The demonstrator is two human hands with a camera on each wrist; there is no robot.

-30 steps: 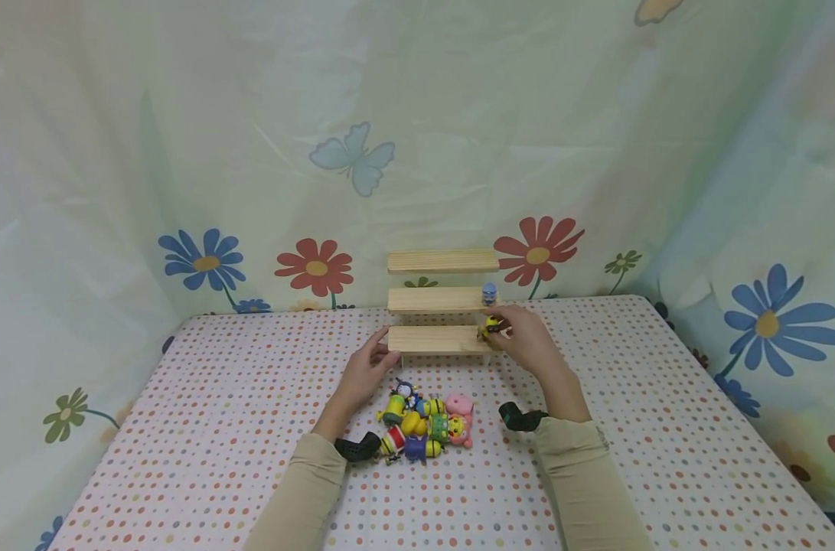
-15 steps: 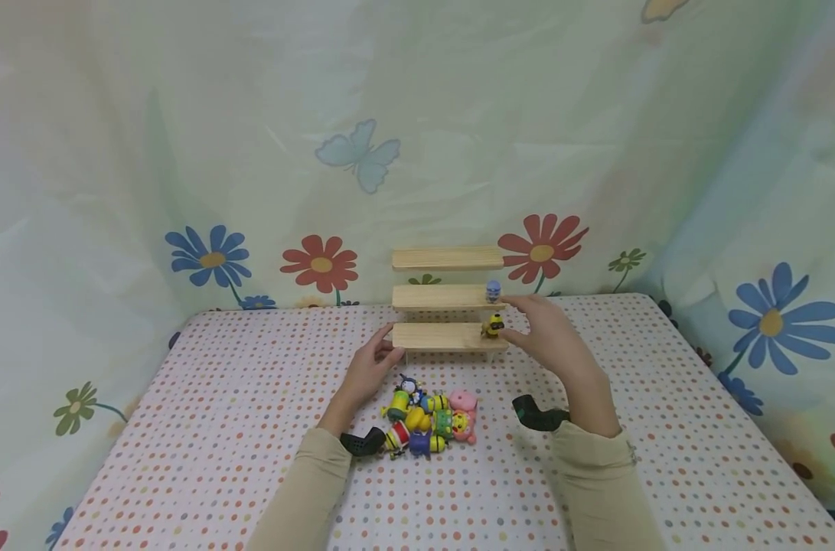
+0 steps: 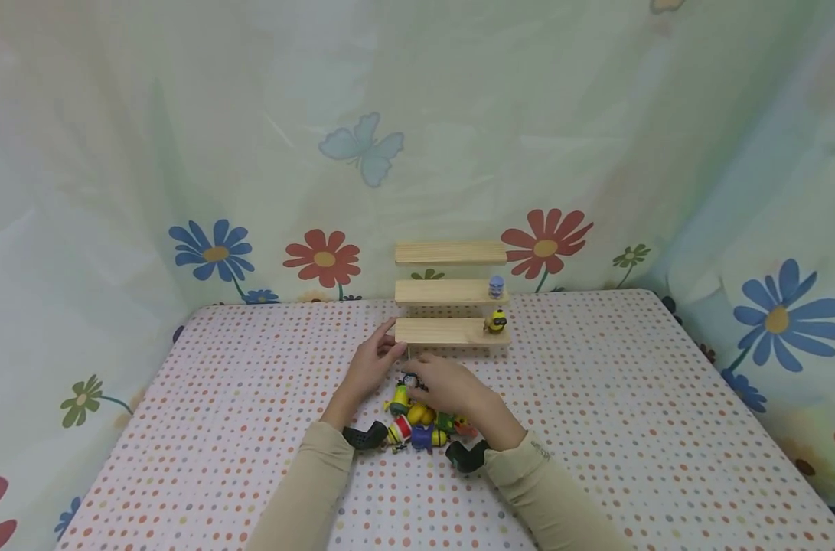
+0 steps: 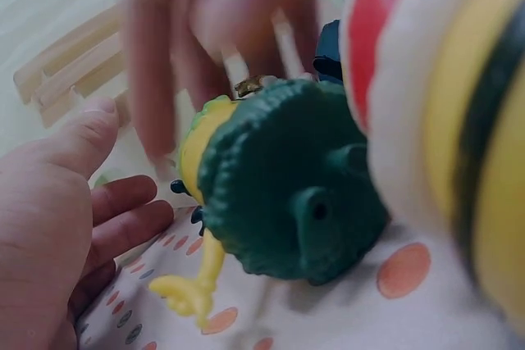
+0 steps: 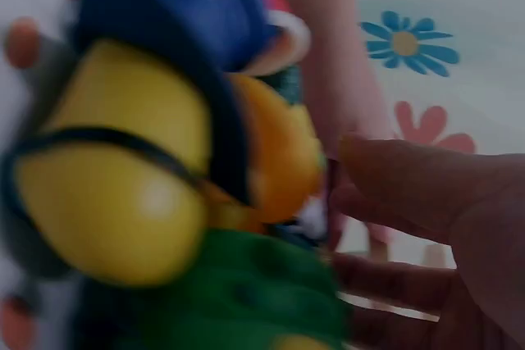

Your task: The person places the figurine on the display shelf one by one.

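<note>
At the left end of the lowest board of a wooden shelf (image 3: 445,331), my left hand (image 3: 369,367) grips the board between thumb and fingers. My right hand (image 3: 448,383) reaches over a pile of small toy figures, its fingers spread around a dark blue and white figure (image 3: 410,380). Blur in the left wrist view covers the right hand (image 4: 230,30). Beside it lies a yellow figure with a dark green base (image 4: 295,186). The right forearm and hand hide part of the pile. A yellow and black figure (image 3: 497,321) stands on the lowest board's right end.
A lilac-blue figure (image 3: 496,288) stands at the right end of the middle board. Nearer in the pile lie a red, white and yellow figure (image 3: 398,431) and a purple-blue and yellow figure (image 3: 422,437). A flowered curtain (image 3: 265,153) hangs behind the dotted table (image 3: 596,398).
My right hand has let go of the yellow and black figure on the lowest board. It has moved down and left to the pile. The left hand has stayed at the shelf.
</note>
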